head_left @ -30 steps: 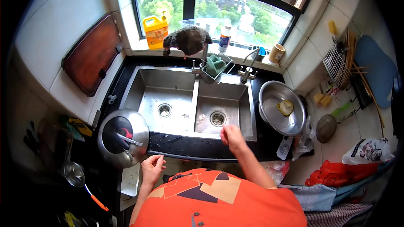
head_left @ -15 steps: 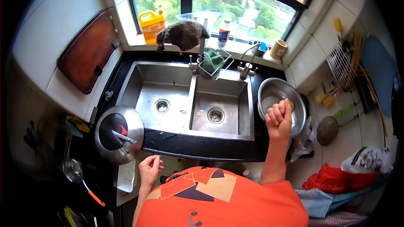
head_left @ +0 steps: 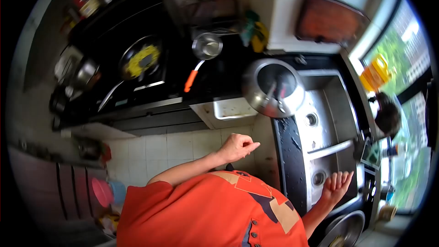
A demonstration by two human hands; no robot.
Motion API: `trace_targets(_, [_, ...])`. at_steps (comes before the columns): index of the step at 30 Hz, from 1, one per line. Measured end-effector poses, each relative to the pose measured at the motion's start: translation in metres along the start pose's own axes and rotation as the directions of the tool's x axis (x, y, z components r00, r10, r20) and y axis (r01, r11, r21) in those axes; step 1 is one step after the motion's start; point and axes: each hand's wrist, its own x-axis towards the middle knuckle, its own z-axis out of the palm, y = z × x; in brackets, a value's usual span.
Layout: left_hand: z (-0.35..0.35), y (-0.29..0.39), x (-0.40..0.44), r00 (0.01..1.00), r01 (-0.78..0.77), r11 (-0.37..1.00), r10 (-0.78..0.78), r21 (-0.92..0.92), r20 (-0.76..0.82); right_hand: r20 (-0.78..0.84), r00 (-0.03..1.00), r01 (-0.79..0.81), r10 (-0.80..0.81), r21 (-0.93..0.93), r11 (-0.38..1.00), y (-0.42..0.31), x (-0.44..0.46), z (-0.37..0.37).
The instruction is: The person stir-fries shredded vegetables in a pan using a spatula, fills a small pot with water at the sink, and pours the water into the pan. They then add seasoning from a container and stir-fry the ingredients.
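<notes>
My left hand (head_left: 238, 147) is loosely closed, with nothing visible in it. It hangs in front of the counter, over the floor and below a large steel pot with a dark-centred lid (head_left: 274, 88). My right hand (head_left: 336, 187) is raised over the nearer basin of the steel double sink (head_left: 330, 150), its fingers curled and nothing visible in them. A steel bowl (head_left: 352, 226) lies beyond my right wrist, partly cut off by the view's dark edge. On the dark counter left of the pot sits a small steel pan with an orange handle (head_left: 208, 48).
A frying pan with yellow food and a dark utensil (head_left: 142, 59) stands on the stove, its handle jutting toward the front edge. A white tray (head_left: 234, 109) is below the pot. A yellow jug (head_left: 377, 73) stands at the window. Pink (head_left: 101, 191) and blue tubs are low at left.
My view has swung left from the sink to bring in the stove and frying pan. My right hand has shifted from above the steel bowl to above the sink, its fingers slightly looser.
</notes>
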Motion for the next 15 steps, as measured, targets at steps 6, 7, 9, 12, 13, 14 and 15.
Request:
trace_targets(6, [-0.075, -0.028, -0.048, 0.975, -0.134, 0.985, 0.15, 0.104, -0.162, 0.137, 0.973, -0.177, 0.186, -0.07, 0.982, 0.1, -0.01, 0.078])
trace_targets(7, [-0.094, -0.037, -0.058, 0.972, -0.134, 0.986, 0.15, 0.099, -0.178, 0.156, 0.968, -0.182, 0.199, -0.116, 0.976, 0.129, -0.018, 0.1])
trace_targets(9, [-0.135, -0.06, -0.077, 0.956, -0.129, 0.986, 0.152, 0.106, -0.25, 0.172, 0.921, -0.311, 0.349, -0.213, 0.926, 0.189, -0.034, 0.131])
trace_targets(12, [-0.2, -0.094, -0.109, 0.906, -0.114, 0.987, 0.15, 0.114, -0.396, 0.252, 0.85, -0.238, 0.463, -0.6, 0.764, 0.271, -0.064, 0.172])
trace_targets(13, [-0.22, -0.104, -0.12, 0.888, -0.098, 0.991, 0.129, 0.094, -0.441, 0.262, 0.821, -0.19, 0.508, -0.713, 0.675, 0.295, -0.073, 0.188])
trace_targets(14, [-0.239, -0.115, -0.13, 0.859, -0.073, 0.992, 0.116, 0.105, -0.498, 0.197, 0.819, -0.157, 0.539, -0.827, 0.54, 0.316, -0.08, 0.203])
trace_targets(15, [-0.256, -0.125, -0.139, 0.829, -0.046, 0.992, 0.102, 0.114, -0.55, 0.26, 0.793, -0.005, 0.551, -0.902, 0.432, 0.334, -0.085, 0.216])
